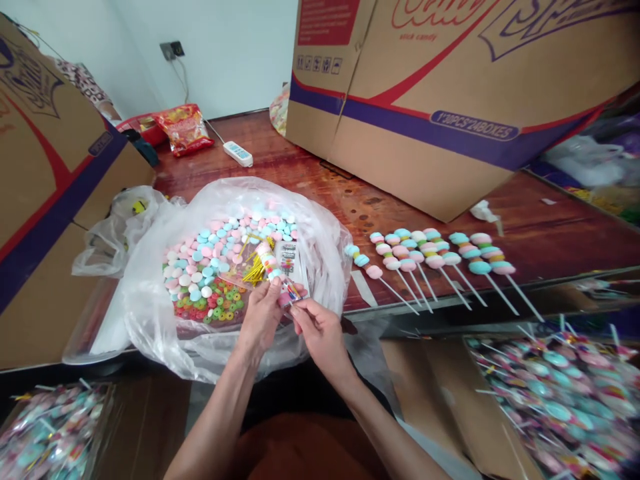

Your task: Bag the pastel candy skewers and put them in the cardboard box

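My left hand (263,315) is closed around a candy skewer (269,260) in a clear printed wrapper, its pink, white and orange sweets pointing up and away from me. My right hand (319,330) pinches the lower end of that wrapper (291,293), close to the left fingertips; any tie or stick between those fingers is too small to make out. Below lies an open clear plastic bag (320,233) with pink, blue and white round candies (205,250), red and green gummy rings (215,303), gold twist ties (254,270) and printed wrappers (289,255).
Several unwrapped candy skewers (401,251) lie in a row on the wooden table (265,143), right of the bag. Large cardboard boxes (400,153) stand behind and at left. Boxes of wrapped skewers (555,400) sit below the edge. A power strip (238,154) and red packet (185,128) lie behind.
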`<state>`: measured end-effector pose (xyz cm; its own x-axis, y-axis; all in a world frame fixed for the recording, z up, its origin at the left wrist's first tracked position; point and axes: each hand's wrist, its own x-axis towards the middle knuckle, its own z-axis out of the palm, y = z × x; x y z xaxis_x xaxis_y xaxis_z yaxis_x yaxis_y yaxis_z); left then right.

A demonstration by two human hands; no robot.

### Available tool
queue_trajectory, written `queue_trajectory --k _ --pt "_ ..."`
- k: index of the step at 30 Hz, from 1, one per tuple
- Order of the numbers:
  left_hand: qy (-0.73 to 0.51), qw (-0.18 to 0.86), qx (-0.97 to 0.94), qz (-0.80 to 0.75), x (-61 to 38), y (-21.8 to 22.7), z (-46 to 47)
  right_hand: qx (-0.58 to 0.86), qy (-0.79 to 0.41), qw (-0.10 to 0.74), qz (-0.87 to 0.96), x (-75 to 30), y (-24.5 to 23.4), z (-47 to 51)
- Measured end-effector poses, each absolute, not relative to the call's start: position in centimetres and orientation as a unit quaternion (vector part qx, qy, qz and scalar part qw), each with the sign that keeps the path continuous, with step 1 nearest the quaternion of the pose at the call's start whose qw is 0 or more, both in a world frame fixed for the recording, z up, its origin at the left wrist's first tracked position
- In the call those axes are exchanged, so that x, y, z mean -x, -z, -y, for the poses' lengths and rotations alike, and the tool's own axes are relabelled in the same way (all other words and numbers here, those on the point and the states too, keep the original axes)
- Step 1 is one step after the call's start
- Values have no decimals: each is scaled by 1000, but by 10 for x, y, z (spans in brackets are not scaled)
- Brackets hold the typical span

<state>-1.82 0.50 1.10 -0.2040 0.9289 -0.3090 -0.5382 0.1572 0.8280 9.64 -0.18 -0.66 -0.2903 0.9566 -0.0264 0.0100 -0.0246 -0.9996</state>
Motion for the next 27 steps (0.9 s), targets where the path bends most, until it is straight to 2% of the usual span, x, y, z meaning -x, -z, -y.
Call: queue_trajectory --k 6,13,17,19,23,25,27 --pt "-648 583 -187 -453 22 -16 2 410 -594 399 566 -90 7 -1" --pt "-725 498 -178 -443 45 -20 21 382 -611 357 594 -57 -10 -11" --pt "-735 529 -166 -391 64 -23 37 347 -656 247 623 -30 -19 -16" --pt "-763 509 -149 -369 74 -25 41 319 -562 176 743 -22 -26 -24" --pt "-824 428 -80 -363 90 -23 44 381 -211 107 894 -10 -29 -59" --pt "-814 428 -52 -389 94 -19 46 379 -128 78 913 -6 -23 -79" --pt "-794 450 -50 -407 95 -15 48 327 -110 65 936 -3 -13 -96"
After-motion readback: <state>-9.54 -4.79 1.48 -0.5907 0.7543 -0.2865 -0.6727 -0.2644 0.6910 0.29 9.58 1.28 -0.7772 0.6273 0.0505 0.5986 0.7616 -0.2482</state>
